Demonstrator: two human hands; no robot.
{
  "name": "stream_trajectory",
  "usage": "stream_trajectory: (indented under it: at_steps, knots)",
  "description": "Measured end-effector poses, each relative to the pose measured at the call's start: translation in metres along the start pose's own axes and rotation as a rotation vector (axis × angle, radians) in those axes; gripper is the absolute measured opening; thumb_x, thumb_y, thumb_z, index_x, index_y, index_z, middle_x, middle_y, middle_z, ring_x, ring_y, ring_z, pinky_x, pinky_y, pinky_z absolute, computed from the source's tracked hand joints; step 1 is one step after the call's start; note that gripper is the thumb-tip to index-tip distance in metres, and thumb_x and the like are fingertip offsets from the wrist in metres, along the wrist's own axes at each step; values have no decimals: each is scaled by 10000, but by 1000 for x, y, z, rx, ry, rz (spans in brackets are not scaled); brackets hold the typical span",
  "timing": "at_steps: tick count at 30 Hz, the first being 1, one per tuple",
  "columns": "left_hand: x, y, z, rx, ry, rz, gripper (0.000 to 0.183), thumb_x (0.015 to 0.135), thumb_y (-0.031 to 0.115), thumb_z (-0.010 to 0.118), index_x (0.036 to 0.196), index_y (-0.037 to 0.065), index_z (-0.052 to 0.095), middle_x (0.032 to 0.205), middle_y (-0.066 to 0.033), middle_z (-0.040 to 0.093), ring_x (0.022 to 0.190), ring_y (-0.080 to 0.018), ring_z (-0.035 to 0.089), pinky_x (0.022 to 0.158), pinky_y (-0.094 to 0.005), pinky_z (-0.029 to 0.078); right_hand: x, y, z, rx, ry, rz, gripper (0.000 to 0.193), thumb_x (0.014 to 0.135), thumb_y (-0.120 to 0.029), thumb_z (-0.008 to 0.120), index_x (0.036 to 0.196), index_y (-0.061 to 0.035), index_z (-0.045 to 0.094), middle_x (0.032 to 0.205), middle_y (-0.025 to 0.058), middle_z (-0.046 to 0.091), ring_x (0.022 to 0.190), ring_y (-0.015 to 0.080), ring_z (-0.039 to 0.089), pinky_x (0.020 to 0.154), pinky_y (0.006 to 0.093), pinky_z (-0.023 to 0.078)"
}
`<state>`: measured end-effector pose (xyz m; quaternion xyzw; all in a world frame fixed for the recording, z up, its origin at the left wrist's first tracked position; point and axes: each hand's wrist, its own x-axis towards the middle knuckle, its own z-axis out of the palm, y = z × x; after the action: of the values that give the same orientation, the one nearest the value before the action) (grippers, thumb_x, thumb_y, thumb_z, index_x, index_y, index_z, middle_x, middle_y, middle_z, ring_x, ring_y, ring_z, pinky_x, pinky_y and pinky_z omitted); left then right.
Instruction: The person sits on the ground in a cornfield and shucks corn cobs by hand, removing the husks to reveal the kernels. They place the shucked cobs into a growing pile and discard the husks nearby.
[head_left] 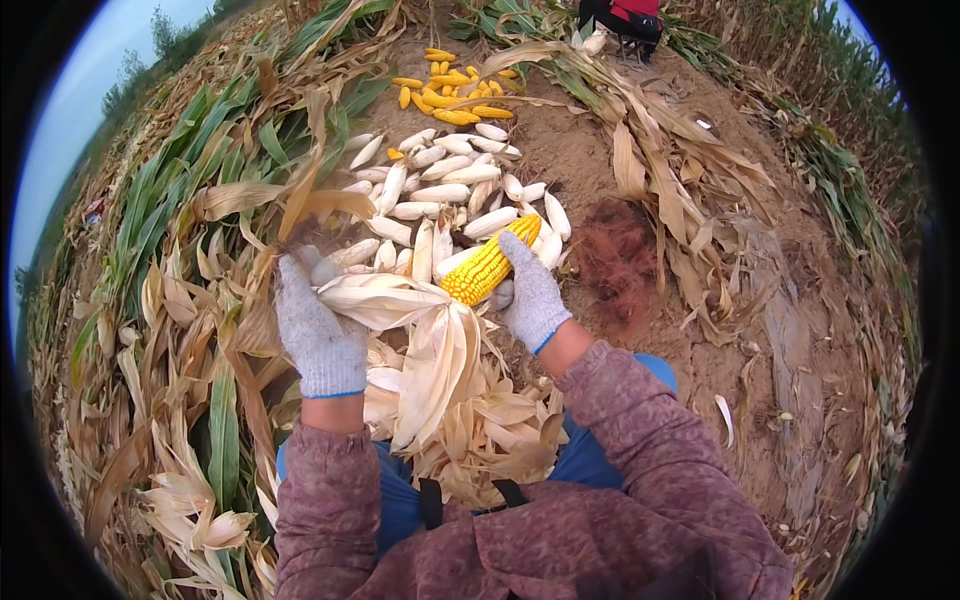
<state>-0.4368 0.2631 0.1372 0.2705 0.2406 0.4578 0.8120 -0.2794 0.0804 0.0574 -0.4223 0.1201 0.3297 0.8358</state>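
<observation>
A yellow ear of corn (pixel 484 270) lies bare and tilted in my gloved right hand (pixel 532 292), whose fingers wrap its right side. Pale husk leaves (pixel 445 345) spread from the ear's lower end, some hanging down and some reaching left. My gloved left hand (pixel 318 330) is closed on the left-reaching husk leaves, with a dark tuft that looks like corn silk (pixel 310 232) above its fingers. Just beyond both hands sits a pile of white corn ears (pixel 445 185) on the soil.
Bare yellow ears (pixel 455 95) lie in a heap behind the white ones. Loose husks (pixel 490 430) cover the ground between my knees. Reddish corn silk (pixel 615 262) lies to the right. Dry stalks (pixel 200 200) line the left; a seated person (pixel 622 22) shows at the far right.
</observation>
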Motion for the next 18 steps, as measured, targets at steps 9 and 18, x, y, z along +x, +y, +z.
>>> stream_trajectory:
  at_steps: [9,18]
  knots:
    - [9,0,-2,24,89,105,256,1154,281,510,1159,52,625,954,-24,619,855,-162,579,845,-346,545,-20,-22,16,-76,-81,-349,221,1028,-322,723,1139,-149,640,796,-50,589,490,56,405,430,234,299]
    - [51,33,-52,-6,-30,133,262,1145,344,517,1161,113,639,875,23,597,829,-156,573,886,-389,523,-6,-43,-12,-191,-134,-664,466,1011,-150,740,1414,-32,537,1265,69,641,1131,176,659,1000,349,556]
